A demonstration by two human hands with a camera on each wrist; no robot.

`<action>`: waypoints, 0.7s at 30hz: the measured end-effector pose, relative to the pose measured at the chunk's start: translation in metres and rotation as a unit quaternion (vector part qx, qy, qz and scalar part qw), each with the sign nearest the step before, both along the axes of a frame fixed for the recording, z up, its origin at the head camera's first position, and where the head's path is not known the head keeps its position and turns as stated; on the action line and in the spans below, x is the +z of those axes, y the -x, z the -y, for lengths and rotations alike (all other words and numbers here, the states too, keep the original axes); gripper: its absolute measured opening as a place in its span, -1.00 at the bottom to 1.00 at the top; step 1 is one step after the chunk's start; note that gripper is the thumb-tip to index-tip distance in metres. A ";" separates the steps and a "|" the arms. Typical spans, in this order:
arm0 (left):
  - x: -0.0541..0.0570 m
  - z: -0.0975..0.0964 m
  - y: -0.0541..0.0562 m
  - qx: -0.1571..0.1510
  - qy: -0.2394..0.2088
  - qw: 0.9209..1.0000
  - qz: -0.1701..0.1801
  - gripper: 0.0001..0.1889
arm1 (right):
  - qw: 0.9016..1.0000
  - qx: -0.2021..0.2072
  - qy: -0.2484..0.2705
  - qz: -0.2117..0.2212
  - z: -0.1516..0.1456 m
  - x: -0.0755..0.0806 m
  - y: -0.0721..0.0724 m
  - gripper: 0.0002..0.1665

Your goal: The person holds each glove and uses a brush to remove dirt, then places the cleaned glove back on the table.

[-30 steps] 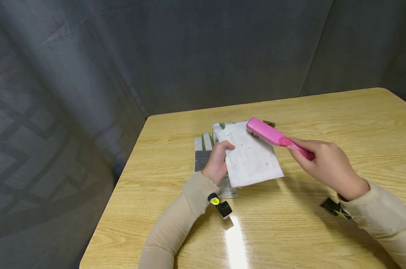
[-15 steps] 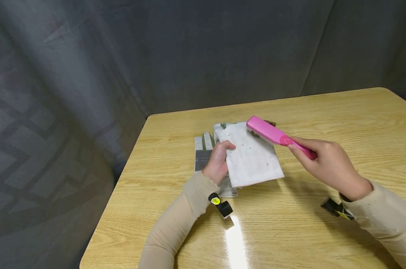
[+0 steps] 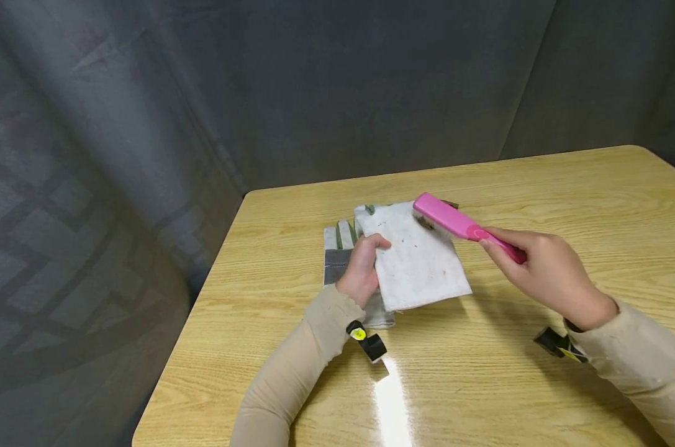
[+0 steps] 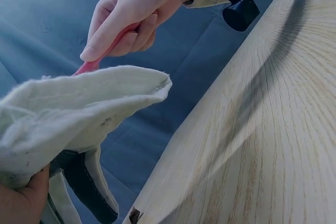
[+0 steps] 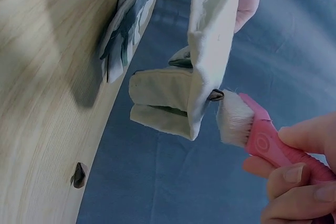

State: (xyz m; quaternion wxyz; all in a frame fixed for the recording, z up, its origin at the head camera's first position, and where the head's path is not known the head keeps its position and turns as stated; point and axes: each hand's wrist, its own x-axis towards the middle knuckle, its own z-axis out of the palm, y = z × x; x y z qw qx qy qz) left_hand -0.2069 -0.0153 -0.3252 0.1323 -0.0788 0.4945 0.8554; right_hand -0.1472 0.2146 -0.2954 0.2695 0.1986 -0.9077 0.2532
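Note:
My left hand (image 3: 364, 264) grips a white work glove (image 3: 421, 267) by its left side, thumb on top, and holds it up at a tilt over the table. Dark specks dot its cuff, and its fingers (image 5: 160, 87) hang behind the cuff in the right wrist view. A pink brush (image 3: 446, 217) is in my right hand (image 3: 549, 273), gripped by the handle. Its white bristles (image 5: 234, 118) face the glove near the cuff's far right part. A small brown dry leaf piece (image 5: 216, 95) sits between bristles and cloth.
A second glove (image 3: 337, 267), white with grey and green parts, lies on the wooden table (image 3: 259, 347) under the held one. Another brown leaf piece (image 5: 79, 176) lies on the tabletop near its far edge. A dark curtain (image 3: 371, 93) hangs behind and to the left.
The brush and my right hand have shifted slightly to the right over the glove. The left hand and the held glove have barely moved.

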 end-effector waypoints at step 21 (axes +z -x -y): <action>0.000 -0.001 0.002 0.006 0.003 1.000 -0.003 -0.39 | 1.000 0.014 0.010 0.002 0.002 0.001 -0.005 -0.69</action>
